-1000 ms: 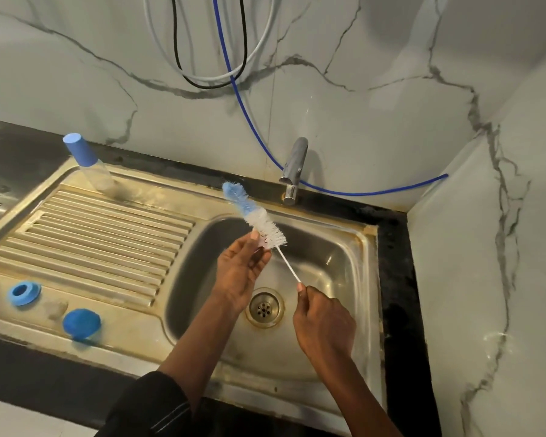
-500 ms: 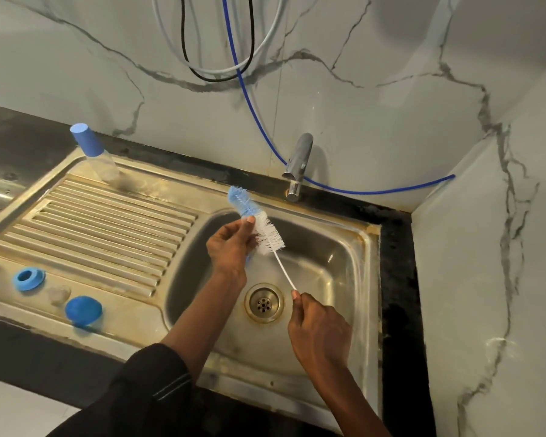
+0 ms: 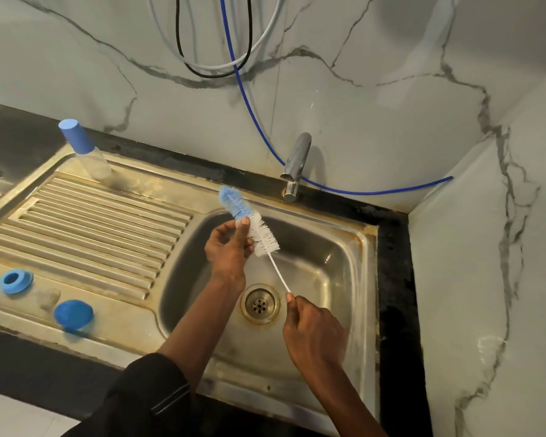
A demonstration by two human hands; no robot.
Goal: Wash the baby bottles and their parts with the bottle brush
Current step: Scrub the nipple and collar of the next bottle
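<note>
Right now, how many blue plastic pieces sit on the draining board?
3: a tall cap on the bottle at the back, a ring at the front left, a round lid beside it. More may lie outside the view.

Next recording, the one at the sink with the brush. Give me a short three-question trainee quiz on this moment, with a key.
1. True or false: the tap is running water into the sink.
2. Which hand pinches the end of the bottle brush handle? A. left B. right C. neither
3. How many loose blue parts lie on the near side of the drainboard?

Key
1. False: no water shows at the spout.
2. B: the right hand pinches the wire end, and the left hand holds the bristles.
3. Two: a blue ring and a blue cap.
</note>
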